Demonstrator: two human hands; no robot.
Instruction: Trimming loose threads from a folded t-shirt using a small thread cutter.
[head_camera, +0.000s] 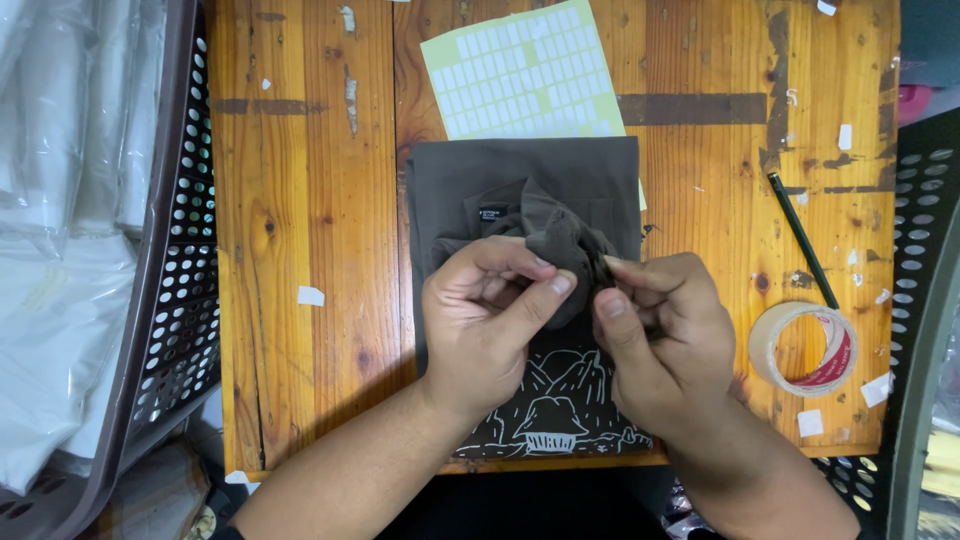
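Note:
A folded dark grey garment (530, 170) with a white line drawing on its near end lies in the middle of a wooden table (300, 200). A bunched part of its fabric (560, 235) is lifted up between both hands. My left hand (490, 320) pinches that fabric from the left, thumb against fingers. My right hand (660, 335) grips it from the right, fingertips close to the left thumb. A small black tag (490, 213) shows on the garment just above my left hand.
A pale yellow sheet of white stickers (525, 75) lies at the far edge, partly under the garment. A roll of tape (803, 347) and a dark pencil (802, 238) sit at the right. A perforated brown basket (165, 250) holding clear plastic bags stands at the left.

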